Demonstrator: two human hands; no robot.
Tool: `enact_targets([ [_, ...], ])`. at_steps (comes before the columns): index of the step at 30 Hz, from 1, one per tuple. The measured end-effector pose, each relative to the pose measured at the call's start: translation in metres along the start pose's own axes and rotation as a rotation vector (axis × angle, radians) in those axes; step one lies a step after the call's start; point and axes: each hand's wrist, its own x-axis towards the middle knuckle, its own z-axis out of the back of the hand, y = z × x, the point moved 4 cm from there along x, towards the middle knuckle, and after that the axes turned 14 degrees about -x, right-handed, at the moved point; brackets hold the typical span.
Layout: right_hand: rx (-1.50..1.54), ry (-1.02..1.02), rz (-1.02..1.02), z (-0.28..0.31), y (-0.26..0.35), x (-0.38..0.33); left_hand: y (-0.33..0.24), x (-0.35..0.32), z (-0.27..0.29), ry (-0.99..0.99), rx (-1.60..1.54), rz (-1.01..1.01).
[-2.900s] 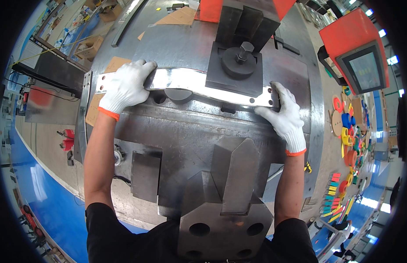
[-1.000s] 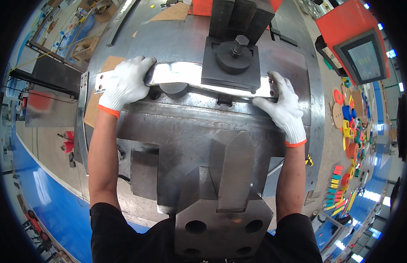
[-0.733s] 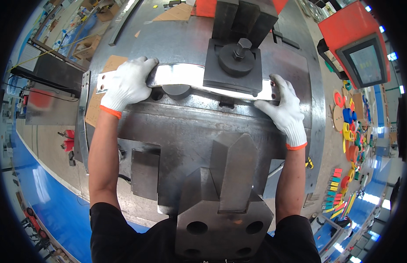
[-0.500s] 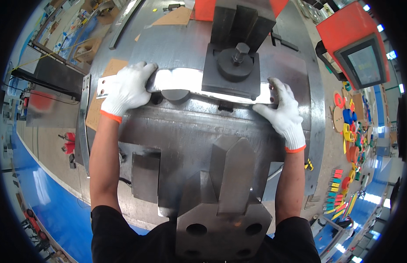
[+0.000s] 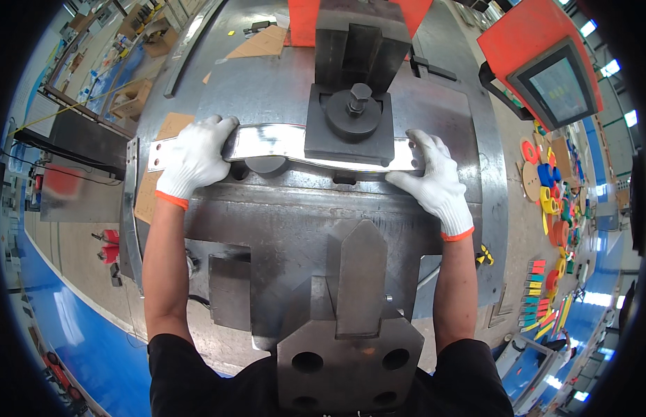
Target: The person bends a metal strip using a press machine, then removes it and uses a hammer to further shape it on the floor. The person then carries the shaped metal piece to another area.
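A long, shiny metal bar (image 5: pixel 271 141), gently curved with bolt holes near its ends, lies crosswise on the steel machine bed (image 5: pixel 281 208). My left hand (image 5: pixel 196 156), in a white glove with an orange cuff, wraps round it near the left end. At the right end my gloved right hand (image 5: pixel 434 182) grips it, thumb on the near edge and fingers over the far edge. A dark steel block (image 5: pixel 316 146) with a round boss and a hex bolt (image 5: pixel 359 97) covers part of the bar closer to my right hand. Beneath the bar shows a round dark piece (image 5: pixel 267 165).
A pointed steel tool block (image 5: pixel 361 278) rises between my forearms. Behind the bar stands the machine's dark column (image 5: pixel 361 48). A red control box with a screen (image 5: pixel 556 83) hangs at right. Cardboard (image 5: pixel 146 187) lies under the left end. Coloured rings (image 5: pixel 545 198) lie on the floor.
The whole view has shifted and turned slightly, with machine and hands moving together in the picture. Both hands keep their grip, and the bar has not visibly moved against the block.
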Motion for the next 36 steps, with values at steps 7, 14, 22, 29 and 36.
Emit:
enact_targets([
  [7, -0.009, -0.02, 0.015, -0.0022, -0.003, -0.0001, -0.0019, 0.0014, 0.0001, 0.011, 0.029, 0.006],
  [14, -0.037, -0.008, 0.017, -0.0038, -0.0031, 0.0017, 0.0015, 0.0004, -0.0007, 0.017, 0.037, 0.013],
  [22, -0.028, 0.002, 0.011, -0.0015, -0.0008, 0.0009, -0.0003, 0.0009, 0.0003, 0.026, 0.038, 0.024],
  [29, -0.034, -0.007, 0.026, -0.0024, -0.0028, 0.0012, -0.0002, -0.0004, 0.001, -0.007, 0.027, -0.013],
  [36, -0.006, 0.015, 0.02, -0.0006, -0.0037, 0.0019, 0.0008, 0.0038, 0.0007, 0.029, 0.036, 0.004],
])
